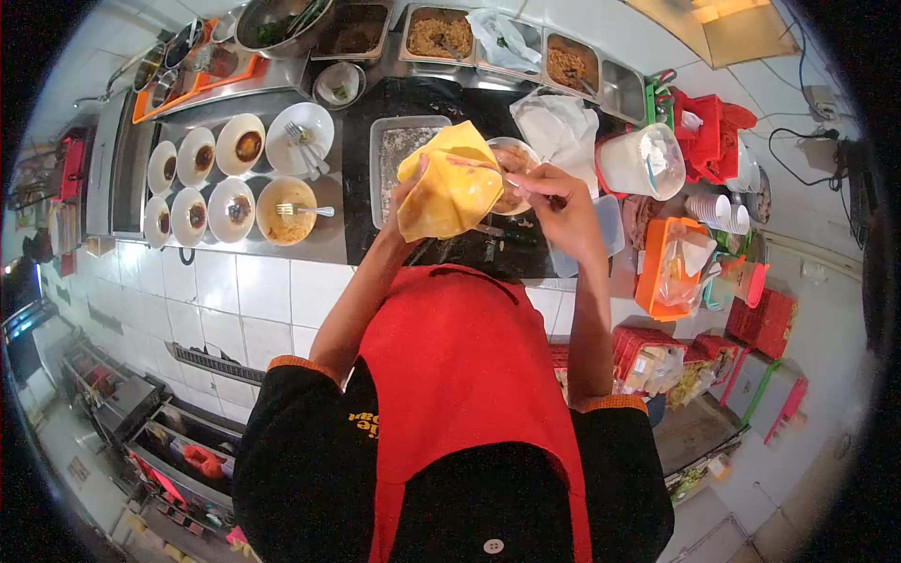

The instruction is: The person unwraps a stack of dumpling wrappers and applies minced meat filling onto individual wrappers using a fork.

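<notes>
My left hand (402, 199) is closed around the edge of soft yellow wrapper sheets (455, 192), which look like dumpling skins. A pinkish smear lies on the top sheet. In my right hand (563, 199), the fingers pinch a thin utensil whose exact kind I cannot make out; its tip is near the sheets. Behind both hands stands a white bowl (527, 150) of pinkish-brown filling, partly hidden. To the left of the sheets is a rectangular tray (383, 127) dusted with white powder.
White bowls with dark sauce (249, 145) stand at left, near a bowl with a fork (282, 225). Metal food pans (439, 38) line the back. At right are a white tub (648, 164), a plastic bag (558, 122) and an orange basket (668, 272).
</notes>
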A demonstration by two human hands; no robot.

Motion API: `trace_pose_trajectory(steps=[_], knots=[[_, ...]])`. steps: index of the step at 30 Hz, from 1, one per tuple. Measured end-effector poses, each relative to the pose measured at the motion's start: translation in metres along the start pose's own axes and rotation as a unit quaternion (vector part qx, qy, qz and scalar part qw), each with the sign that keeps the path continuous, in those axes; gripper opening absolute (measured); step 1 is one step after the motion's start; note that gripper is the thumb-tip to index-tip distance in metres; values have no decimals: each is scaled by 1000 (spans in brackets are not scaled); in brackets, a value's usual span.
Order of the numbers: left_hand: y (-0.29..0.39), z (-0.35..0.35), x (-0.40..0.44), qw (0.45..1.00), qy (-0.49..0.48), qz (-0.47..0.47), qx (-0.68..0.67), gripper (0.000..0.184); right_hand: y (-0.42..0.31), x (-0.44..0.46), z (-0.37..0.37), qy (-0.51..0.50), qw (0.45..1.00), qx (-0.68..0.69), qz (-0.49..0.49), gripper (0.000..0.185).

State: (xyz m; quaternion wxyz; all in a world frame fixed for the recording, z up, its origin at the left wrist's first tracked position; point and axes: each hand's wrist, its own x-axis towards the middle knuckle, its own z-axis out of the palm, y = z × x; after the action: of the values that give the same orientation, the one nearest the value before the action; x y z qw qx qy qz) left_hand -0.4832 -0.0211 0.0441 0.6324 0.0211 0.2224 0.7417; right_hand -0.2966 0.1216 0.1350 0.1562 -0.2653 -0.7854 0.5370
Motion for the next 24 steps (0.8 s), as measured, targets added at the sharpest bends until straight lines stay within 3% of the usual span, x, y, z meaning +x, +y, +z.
trace_pose_trajectory(steps=[3,8,14,18,24], knots=[[3,1,3,999,0,12,-31,56,3,-5,2,43,999,-19,2,30],[6,-9,6,998,-3,-3,-56,56,-6,-15,-30,-8,994,10,109,37],[0,-10,7,1000,1,22,-11,57,-15,-9,-29,-11,997,43,56,31],[-1,0,2,1000,11,-8,-23,57,-8,-9,-39,-9,995,44,90,30],[-6,7,4,1000,2,-18,-12,58,12,-14,-35,7,998,-24,50,35]])
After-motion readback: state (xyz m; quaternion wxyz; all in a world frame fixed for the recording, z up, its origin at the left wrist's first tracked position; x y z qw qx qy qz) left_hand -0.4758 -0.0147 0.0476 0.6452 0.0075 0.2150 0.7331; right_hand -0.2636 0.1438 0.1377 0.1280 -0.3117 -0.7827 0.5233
